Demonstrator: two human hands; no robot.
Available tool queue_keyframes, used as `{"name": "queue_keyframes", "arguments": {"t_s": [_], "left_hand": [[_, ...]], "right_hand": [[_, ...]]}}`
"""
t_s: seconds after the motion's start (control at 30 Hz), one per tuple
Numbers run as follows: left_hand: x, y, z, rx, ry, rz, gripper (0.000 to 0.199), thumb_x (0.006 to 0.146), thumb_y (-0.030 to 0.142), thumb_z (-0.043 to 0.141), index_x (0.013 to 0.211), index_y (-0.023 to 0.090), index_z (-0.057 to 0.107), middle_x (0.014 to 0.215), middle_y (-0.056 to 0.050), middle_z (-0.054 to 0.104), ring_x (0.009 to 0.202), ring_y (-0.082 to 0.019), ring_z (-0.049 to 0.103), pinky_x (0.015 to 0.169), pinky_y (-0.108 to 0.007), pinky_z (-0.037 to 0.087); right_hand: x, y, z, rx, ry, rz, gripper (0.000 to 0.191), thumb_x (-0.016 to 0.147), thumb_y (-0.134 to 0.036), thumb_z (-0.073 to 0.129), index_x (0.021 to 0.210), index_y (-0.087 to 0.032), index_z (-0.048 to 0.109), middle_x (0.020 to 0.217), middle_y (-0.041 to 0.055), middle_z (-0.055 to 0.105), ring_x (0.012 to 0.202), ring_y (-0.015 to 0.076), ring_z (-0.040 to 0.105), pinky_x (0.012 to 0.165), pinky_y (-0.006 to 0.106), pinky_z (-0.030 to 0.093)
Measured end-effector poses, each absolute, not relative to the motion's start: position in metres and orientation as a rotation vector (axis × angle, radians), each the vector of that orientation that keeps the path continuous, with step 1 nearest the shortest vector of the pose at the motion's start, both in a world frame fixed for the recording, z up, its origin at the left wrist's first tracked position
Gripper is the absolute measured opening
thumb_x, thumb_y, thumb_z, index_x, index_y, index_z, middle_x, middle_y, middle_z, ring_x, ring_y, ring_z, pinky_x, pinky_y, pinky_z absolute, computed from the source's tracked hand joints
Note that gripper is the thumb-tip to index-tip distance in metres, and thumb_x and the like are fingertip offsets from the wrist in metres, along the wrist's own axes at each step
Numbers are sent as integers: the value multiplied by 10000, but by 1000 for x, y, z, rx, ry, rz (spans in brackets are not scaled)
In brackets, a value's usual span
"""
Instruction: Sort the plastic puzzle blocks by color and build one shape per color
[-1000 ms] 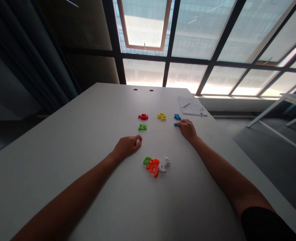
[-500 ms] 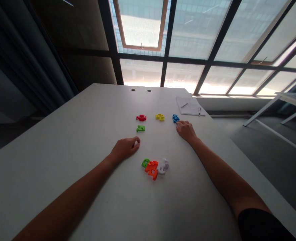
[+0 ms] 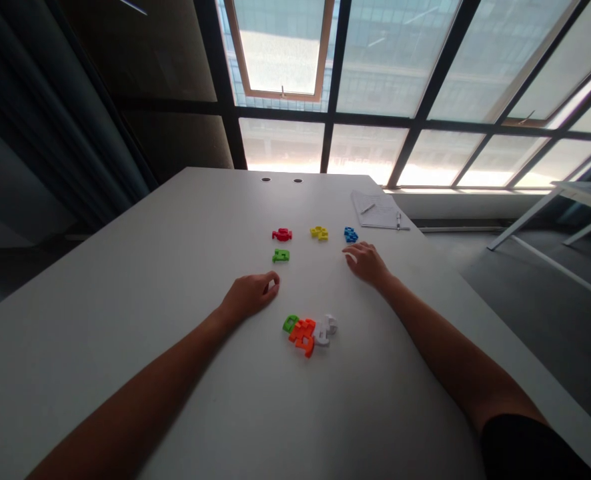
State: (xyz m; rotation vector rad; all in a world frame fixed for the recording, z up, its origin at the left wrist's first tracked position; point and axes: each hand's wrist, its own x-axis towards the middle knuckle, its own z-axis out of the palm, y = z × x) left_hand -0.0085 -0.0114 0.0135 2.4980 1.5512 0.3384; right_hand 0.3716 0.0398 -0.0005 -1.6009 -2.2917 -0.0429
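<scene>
My left hand [image 3: 250,295] rests on the white table with its fingers curled round and the thumb near the fingertips; nothing shows in it. Just beyond it lies a green plastic piece [image 3: 281,255]. My right hand [image 3: 367,261] is a little short of the blue plastic pieces [image 3: 350,235], apart from them, its thumb and fingers separated and empty. Red pieces [image 3: 282,235] and yellow pieces [image 3: 319,233] lie in a row with the blue ones. Nearer me, between my forearms, is a loose pile of orange pieces [image 3: 302,335], white pieces [image 3: 324,331] and a green piece [image 3: 290,323].
On the right far side of the table [image 3: 215,220] lie sheets of paper [image 3: 379,210] with pens. Two round cable holes are near the far edge. Another white table [image 3: 583,193] stands to the right, and tall windows are behind.
My right hand has drawn back slightly toward me and left, off the blue pieces, and its fingers have parted. My left hand has not moved.
</scene>
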Motion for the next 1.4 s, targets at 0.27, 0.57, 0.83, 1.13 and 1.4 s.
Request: {"name": "queue_keyframes", "arguments": {"t_s": [0.27, 0.57, 0.83, 1.13, 1.4], "left_hand": [[-10, -11, 13, 2489, 1527, 357, 289, 998, 446, 478, 1065, 275, 701, 798, 1, 742, 686, -184, 664, 638, -283, 394], [-10, -12, 13, 2490, 1518, 388, 293, 996, 452, 480, 1066, 280, 707, 784, 3, 727, 664, -185, 641, 638, -287, 391], [-10, -10, 11, 2489, 1519, 379, 290, 992, 456, 484, 1065, 280, 703, 772, 9, 717, 663, -184, 639, 632, -292, 371], [-10, -10, 12, 2466, 1530, 376, 273, 984, 452, 499, 1057, 286, 703, 766, 14, 715, 680, -189, 648, 636, -293, 367], [-10, -11, 14, 2470, 1520, 363, 284, 986, 455, 488, 1059, 280, 699, 775, 12, 713, 683, -187, 643, 640, -293, 369]], "right_hand": [[318, 4, 48, -1061, -2721, 1060, 200, 902, -328, 735, 1046, -222, 826, 958, 35, 785, 861, 185, 702, 811, 288, 521], [300, -21, 65, -1037, -2971, 1124, 292, 813, -383, 876, 1037, -215, 792, 913, 9, 730, 799, 160, 644, 725, 253, 468], [373, 24, 55, -1556, -2577, 934, 297, 784, -279, 846, 1056, -208, 749, 1026, 51, 775, 886, 211, 726, 775, 284, 536], [427, 57, 21, -1632, -2274, 418, 256, 871, -132, 679, 1075, -199, 818, 1046, 66, 824, 977, 230, 768, 968, 332, 555], [418, 58, 4, -1549, -2116, 128, 406, 906, -85, 592, 1260, -194, 758, 1267, 99, 771, 991, 217, 744, 1017, 351, 549]]}}
